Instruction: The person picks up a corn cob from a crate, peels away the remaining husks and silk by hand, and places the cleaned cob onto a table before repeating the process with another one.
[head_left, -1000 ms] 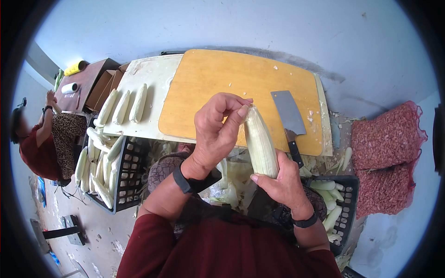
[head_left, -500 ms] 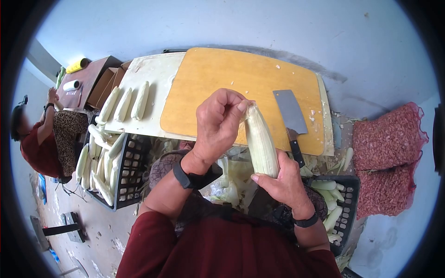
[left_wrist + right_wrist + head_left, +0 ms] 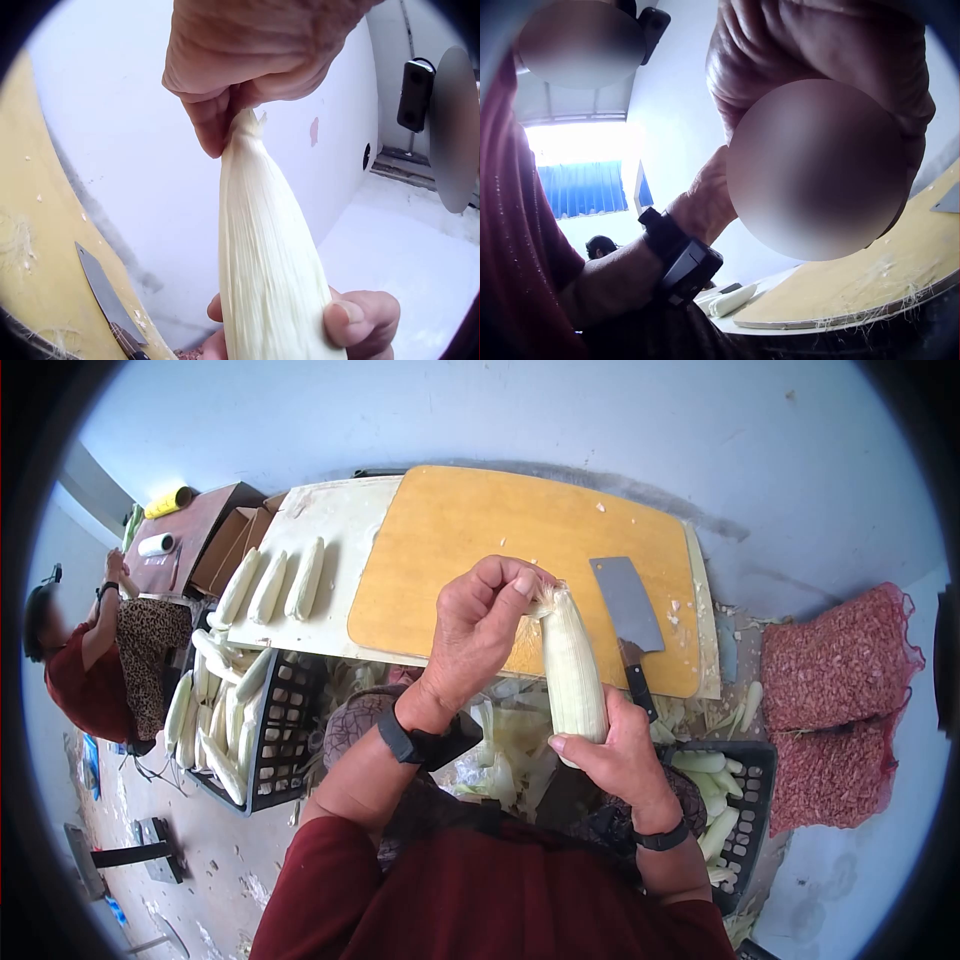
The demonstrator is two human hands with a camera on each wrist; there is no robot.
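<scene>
A pale ear of corn in its husk (image 3: 572, 660) stands tilted over the near edge of the yellow cutting board (image 3: 450, 530). My left hand (image 3: 482, 625) pinches the narrow tip, where fine corn silk (image 3: 550, 598) shows between thumb and fingers. Lower down, my right hand (image 3: 622, 755) grips the thick end, its thumb across the front of the husk. The left wrist view shows the husk's long ridges and the right thumb (image 3: 346, 321) against its side. A blurred disc hides much of the right wrist view. To the right, a cleaver (image 3: 628, 605) lies on the board.
Three ears of corn (image 3: 268, 588) lie on the white tabletop at left. A black crate (image 3: 285, 725) of ears stands below them, another crate (image 3: 755, 800) at lower right. Red mesh sacks (image 3: 835, 670) lean by the wall. Another person (image 3: 85, 670) sits far left.
My left hand has shifted slightly right with the corn's tip, and the ear stands more upright. Loose silk strands now show at the tip. The right hand keeps its grip near the thick end.
</scene>
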